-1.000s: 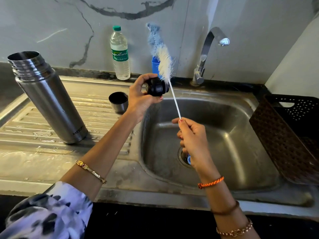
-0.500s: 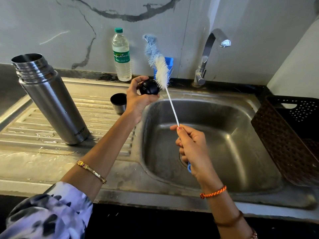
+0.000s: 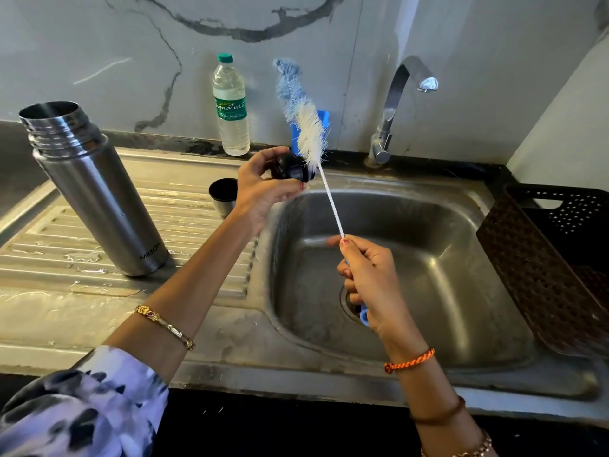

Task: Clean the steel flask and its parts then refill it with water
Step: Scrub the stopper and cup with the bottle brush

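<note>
The open steel flask (image 3: 95, 192) stands upright on the wet drainboard at the left, nobody touching it. Its steel cup lid (image 3: 224, 196) rests mouth-up behind my left wrist. My left hand (image 3: 263, 189) grips the black stopper (image 3: 290, 168) above the sink's left rim. My right hand (image 3: 369, 282) holds the blue handle of a long bottle brush (image 3: 308, 127) over the basin. The brush's white and blue bristles press against the stopper's right side, and its tip points up toward the wall.
A plastic water bottle (image 3: 230, 107) stands at the back wall, with a blue holder (image 3: 324, 122) beside it. The tap (image 3: 398, 103) is off above the steel sink (image 3: 445, 258). A brown perforated basket (image 3: 553, 258) sits at the sink's right edge.
The brush has slid back and forth against the stopper, its tip tilting further left. My left hand has turned the stopper slightly. The flask and cup lid have not moved.
</note>
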